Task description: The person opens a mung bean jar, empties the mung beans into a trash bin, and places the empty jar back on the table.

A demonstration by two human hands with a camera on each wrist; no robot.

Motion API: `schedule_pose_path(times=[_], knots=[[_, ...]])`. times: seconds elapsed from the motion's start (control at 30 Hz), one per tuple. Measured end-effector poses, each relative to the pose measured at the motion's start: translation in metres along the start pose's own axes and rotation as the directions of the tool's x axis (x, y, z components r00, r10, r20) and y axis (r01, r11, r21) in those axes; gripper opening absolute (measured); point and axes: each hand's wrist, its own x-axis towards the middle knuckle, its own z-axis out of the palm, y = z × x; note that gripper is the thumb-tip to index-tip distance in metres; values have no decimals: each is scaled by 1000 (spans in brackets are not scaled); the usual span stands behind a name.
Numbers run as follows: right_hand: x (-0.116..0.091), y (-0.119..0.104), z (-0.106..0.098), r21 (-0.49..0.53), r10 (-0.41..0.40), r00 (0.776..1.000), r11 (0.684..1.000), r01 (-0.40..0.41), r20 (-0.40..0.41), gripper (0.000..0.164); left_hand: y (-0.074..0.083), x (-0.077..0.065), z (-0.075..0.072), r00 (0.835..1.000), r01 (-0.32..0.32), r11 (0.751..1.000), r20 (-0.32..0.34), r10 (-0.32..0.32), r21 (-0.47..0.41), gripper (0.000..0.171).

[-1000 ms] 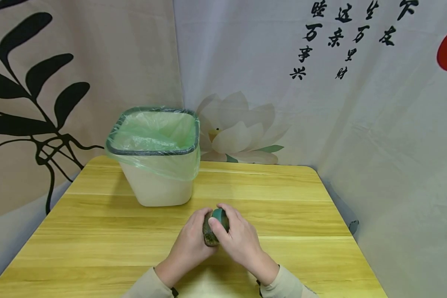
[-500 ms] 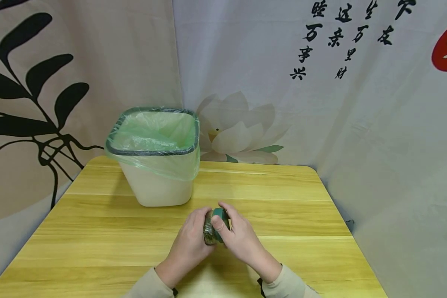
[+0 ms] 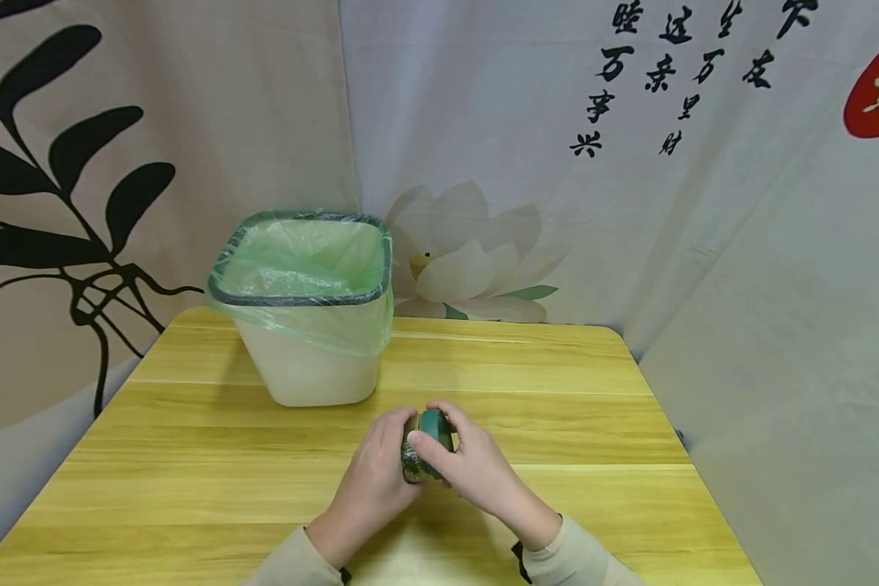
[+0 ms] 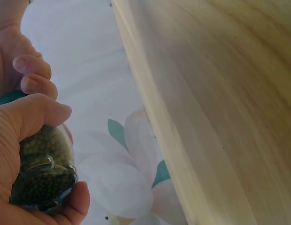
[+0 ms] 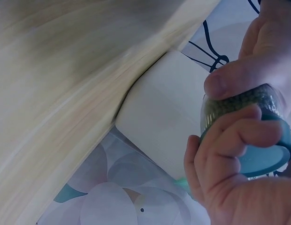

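A small clear jar (image 3: 413,462) of green beans lies on its side between both hands, above the wooden table. My left hand (image 3: 373,472) grips its glass body; in the left wrist view, thumb and fingers wrap round the rounded glass base (image 4: 42,150), where the beans show through. At the jar's other end is a teal lid (image 3: 434,425). My right hand (image 3: 476,472) holds that lid, thumb on the near side and fingers over the far side. From the right wrist, the lid's flat top (image 5: 263,160) faces my right palm, with the curled fingers (image 5: 225,154) at its edge.
A white bin (image 3: 322,366) lined with a thin green bag (image 3: 300,260) stands on the table (image 3: 542,407), beyond the left hand. Light cloth curtains (image 3: 483,122) with printed leaves, a lotus and dark characters hang behind and beside the table.
The right wrist has swung slightly outward to the right, and its thumb has shifted on the lid. The left hand stays on the jar almost unmoved.
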Motion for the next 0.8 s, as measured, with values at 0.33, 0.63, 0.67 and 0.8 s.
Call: schedule_pose_path(times=[0.33, 0.63, 0.67, 0.8], knots=[[0, 3, 2, -41, -49, 999, 998, 48, -24, 60, 1, 0, -4, 991, 100, 992, 95, -92, -81, 87], [0, 7, 4, -110, -125, 990, 987, 117, -72, 55, 1, 0, -8, 982, 140, 983, 146, -121, -121, 89], [0, 7, 5, -115, -133, 988, 986, 124, -75, 55, 1, 0, -8, 981, 140, 983, 149, -122, -119, 89], [-1, 8, 5, -121, -148, 986, 983, 138, -82, 54, 1, 0, -8, 980, 142, 983, 160, -122, -118, 88]])
